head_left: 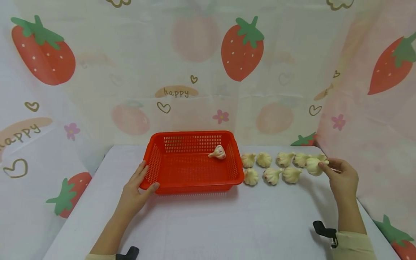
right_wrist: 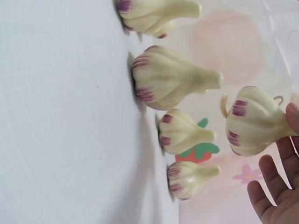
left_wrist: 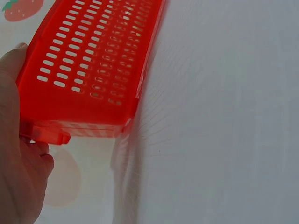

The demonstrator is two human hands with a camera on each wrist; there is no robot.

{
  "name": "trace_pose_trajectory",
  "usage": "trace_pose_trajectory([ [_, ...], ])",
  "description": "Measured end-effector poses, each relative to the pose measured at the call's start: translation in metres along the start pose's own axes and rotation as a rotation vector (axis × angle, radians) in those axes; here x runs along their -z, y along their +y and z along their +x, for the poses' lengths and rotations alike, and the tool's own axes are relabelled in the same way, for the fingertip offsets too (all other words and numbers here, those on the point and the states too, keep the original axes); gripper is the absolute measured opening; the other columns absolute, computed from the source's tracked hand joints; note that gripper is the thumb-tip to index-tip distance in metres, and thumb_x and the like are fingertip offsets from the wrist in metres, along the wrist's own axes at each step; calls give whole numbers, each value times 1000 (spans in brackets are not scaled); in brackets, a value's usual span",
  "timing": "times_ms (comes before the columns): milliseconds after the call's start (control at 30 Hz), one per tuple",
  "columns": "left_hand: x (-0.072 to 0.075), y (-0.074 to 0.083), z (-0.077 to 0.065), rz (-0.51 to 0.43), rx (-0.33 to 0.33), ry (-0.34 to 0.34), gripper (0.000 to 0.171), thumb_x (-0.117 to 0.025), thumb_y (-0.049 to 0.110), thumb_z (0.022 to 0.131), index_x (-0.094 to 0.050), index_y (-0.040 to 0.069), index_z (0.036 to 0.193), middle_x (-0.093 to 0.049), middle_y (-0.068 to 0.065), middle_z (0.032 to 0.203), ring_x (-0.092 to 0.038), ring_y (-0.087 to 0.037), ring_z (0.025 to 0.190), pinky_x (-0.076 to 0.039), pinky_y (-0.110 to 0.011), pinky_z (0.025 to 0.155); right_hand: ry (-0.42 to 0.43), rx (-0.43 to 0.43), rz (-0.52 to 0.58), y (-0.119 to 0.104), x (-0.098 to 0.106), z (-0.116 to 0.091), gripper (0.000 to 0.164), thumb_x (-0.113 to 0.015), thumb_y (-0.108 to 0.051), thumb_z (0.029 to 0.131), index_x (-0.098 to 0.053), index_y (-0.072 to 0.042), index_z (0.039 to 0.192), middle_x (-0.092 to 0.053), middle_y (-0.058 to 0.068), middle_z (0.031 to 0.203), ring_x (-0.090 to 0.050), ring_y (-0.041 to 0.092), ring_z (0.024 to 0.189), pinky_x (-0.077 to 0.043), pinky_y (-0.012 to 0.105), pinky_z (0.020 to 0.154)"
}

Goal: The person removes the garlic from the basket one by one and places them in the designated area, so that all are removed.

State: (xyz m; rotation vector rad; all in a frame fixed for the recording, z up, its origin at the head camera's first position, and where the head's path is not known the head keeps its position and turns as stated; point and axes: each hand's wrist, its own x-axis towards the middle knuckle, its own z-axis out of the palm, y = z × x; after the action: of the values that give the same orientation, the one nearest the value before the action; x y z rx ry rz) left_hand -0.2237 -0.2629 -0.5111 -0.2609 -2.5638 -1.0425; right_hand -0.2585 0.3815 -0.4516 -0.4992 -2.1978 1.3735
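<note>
A red plastic basket (head_left: 195, 186) with slotted walls stands on the white table. My left hand (head_left: 132, 193) grips its left end, thumb at the front corner and fingers along the side; in the left wrist view, fingers curl under the rim (left_wrist: 46, 133). One garlic bulb (head_left: 219, 152) lies inside, towards the back right. At the far right, my right hand (head_left: 345, 178) pinches another garlic bulb (head_left: 313, 167) by its stem. The right wrist view shows this held bulb (right_wrist: 254, 121) raised off the table, its base marked purple.
Right of the basket, several garlic bulbs (head_left: 272, 176) sit in two rough rows on the table (head_left: 208, 224). The nearest bulb (head_left: 248, 160) is close to the basket's right wall. Strawberry-printed cloth (head_left: 195, 65) hangs behind and at both sides.
</note>
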Motion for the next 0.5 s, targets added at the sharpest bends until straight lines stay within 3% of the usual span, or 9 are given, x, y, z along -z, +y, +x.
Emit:
trace_pose_trajectory([
  [200,0,1,0,-4,-7,4,85,-75,45,92,-36,8,159,-25,0,170,-27,-32,155,-39,-61,114,13,-31,15,10,-1,4,37,-86,-30,85,-73,-10,114,-61,-29,81,-58,-7,81,-46,7,66],
  [500,0,1,0,3,4,4,86,-75,46,92,-36,8,159,-24,0,170,-27,-32,155,-39,-61,114,-45,-72,4,26,-9,8,29,-85,-31,86,-70,-17,107,-60,-30,77,-56,-8,81,-46,7,65],
])
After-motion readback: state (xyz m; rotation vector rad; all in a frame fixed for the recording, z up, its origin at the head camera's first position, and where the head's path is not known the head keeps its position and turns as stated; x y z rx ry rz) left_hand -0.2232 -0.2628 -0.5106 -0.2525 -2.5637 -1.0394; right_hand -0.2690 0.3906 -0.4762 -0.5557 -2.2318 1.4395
